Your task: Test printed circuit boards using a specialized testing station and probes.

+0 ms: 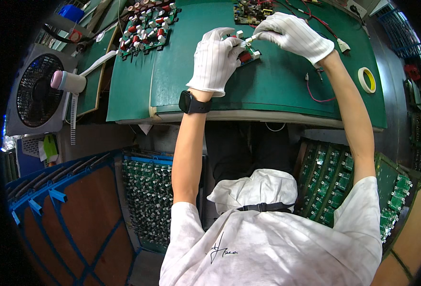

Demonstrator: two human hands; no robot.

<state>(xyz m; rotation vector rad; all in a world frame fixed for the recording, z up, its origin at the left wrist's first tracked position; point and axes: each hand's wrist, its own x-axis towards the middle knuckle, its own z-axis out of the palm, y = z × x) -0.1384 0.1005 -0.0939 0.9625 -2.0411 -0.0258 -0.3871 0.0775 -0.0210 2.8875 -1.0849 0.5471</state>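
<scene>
My left hand (pixel 215 59), in a white striped glove with a black watch at the wrist, grips a small green circuit board (pixel 247 56) with red parts, just above the green mat (pixel 277 88). My right hand (pixel 294 34), also gloved, pinches a small white connector (pixel 250 39) at its fingertips and holds it against the top of that board. The two hands meet over the board, near the far middle of the bench. My left fingers hide most of the board.
A panel of boards with red and white parts (pixel 147 26) lies far left, and another board (pixel 251 12) far centre. Red wires (pixel 315 93), a white plug (pixel 343 45) and a yellow tape roll (pixel 367 79) lie at the right. A fan (pixel 38 90) stands left. Trays of green boards (pixel 148 190) sit below the bench.
</scene>
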